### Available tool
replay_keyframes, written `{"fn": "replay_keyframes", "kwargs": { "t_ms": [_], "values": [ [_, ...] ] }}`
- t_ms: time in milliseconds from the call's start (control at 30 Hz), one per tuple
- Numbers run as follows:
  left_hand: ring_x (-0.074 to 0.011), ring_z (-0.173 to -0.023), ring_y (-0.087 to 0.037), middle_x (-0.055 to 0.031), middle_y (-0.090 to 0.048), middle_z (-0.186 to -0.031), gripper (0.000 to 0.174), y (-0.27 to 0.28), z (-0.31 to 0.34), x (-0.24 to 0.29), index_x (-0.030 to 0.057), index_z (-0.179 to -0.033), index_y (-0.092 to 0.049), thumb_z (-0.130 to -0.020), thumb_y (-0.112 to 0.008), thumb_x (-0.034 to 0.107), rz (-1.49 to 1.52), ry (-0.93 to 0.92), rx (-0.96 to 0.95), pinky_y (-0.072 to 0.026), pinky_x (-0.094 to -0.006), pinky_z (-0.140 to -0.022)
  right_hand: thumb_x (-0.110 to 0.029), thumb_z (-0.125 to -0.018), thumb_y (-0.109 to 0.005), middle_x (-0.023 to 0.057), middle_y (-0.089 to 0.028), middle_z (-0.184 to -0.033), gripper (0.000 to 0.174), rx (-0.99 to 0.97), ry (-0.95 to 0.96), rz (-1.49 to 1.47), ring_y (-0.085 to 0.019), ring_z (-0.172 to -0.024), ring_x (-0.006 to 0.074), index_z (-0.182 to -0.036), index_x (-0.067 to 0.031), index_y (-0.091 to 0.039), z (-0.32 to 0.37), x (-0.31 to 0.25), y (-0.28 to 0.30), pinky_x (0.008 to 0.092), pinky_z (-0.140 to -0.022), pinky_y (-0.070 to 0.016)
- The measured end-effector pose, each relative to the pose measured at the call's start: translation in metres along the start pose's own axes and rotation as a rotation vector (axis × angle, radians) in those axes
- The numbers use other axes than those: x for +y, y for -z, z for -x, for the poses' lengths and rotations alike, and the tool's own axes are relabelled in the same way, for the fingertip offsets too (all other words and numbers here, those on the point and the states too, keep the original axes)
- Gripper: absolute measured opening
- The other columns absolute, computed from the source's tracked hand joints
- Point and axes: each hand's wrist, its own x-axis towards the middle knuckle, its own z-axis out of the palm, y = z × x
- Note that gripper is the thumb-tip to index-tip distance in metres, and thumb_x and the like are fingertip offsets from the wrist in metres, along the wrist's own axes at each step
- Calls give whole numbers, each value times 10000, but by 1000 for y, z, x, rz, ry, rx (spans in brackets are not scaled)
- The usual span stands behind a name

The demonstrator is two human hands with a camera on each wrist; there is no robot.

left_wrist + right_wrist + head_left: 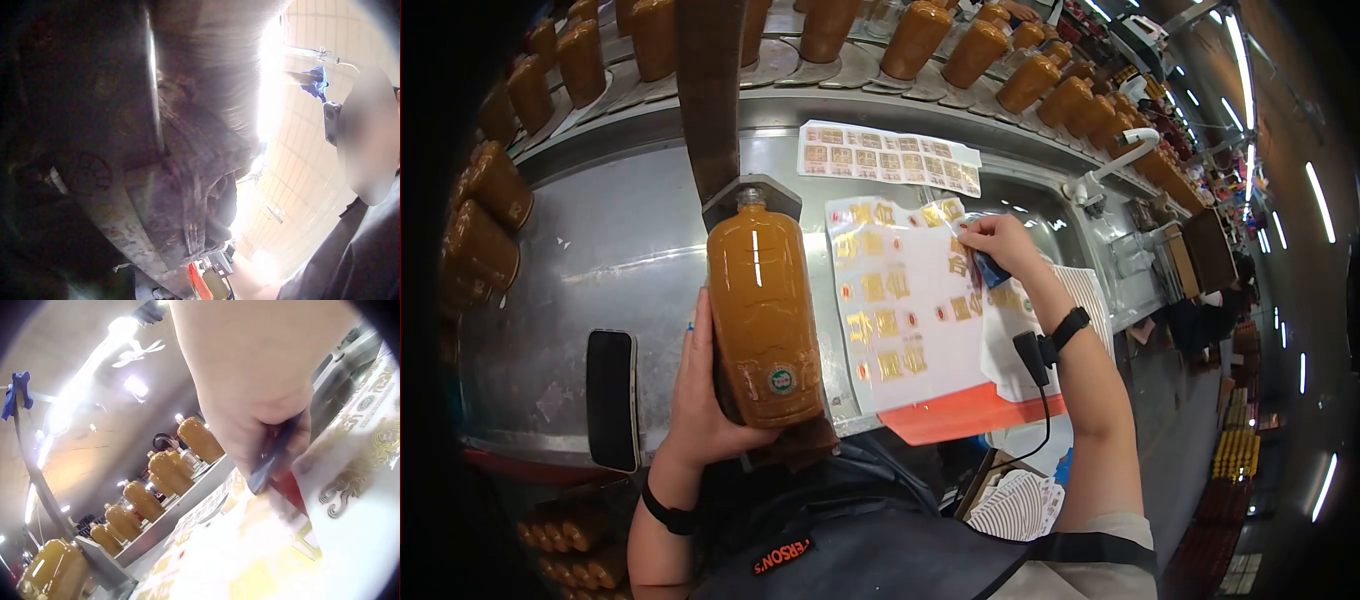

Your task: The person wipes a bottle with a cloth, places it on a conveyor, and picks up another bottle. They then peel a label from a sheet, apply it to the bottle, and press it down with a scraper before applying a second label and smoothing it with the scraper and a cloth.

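A glossy amber-brown bottle (762,290) leans with its neck in a dark metal bracket (795,190); a round green mark shows near its base. My left hand (705,410) supports it at the lower left, fingers straight along its side and palm by its base. Over the right edge of a sheet of gold and red stickers (880,300), my right hand (1005,245) has its fingers curled, thumb and forefinger together. They hold a dark blue flat object (275,453), whose kind I cannot tell. A white sheet with a gold pattern (359,481) lies close beside this hand.
A second sticker sheet (890,158) lies farther back on the metal table (600,260). At the left is a black phone (612,400). Several amber bottles stand along the line behind. A red-orange sheet (940,412) overhangs the front edge, and a white pipe (1115,165) rises at right.
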Motion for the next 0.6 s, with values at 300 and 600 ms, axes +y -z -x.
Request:
{"fn": "replay_keyframes", "kwargs": {
  "t_ms": [300,600],
  "values": [
    [-395,-1307,-470,-252,-406,-1482,1361,1,0,-1,-57,-1562,-83,-545,-919,287,-22,-15,-14,-376,-444,-1100,-253,-886,-710,116,-729,-788,225,95,236,349,-674,-668,192,-902,-37,-771,39,-36,-5,309,-650,-507],
    [-397,-1314,-464,-256,-420,-1469,1363,0,-1,1,-60,-1559,-86,-538,-921,281,-40,-17,1,-371,-446,-1104,-290,-827,-717,130,-733,-853,231,276,-17,173,-710,-802,292,-924,-88,-773,-58,35,28,376,-734,-554]
  ]
}}
